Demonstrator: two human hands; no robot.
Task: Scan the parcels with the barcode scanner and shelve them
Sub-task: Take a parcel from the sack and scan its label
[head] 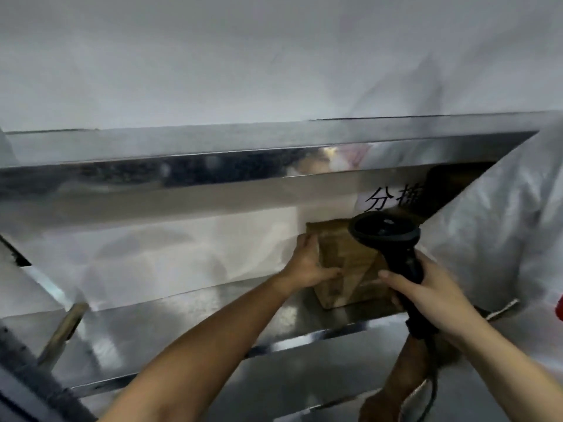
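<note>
Brown cardboard parcel (350, 266) stands on the steel shelf (213, 318), left hand (307, 266) gripping its side; right hand (426, 287) grasps the black barcode scanner (387, 236), which hides the parcel's right part; motion blur smears any label.

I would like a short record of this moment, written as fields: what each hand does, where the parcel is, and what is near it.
left hand: left hand grips the left side of the brown parcel
right hand: right hand holds the black barcode scanner, its head over the parcel
parcel place: standing on the steel shelf
nearby: white paper sign with black characters behind the parcel
</note>
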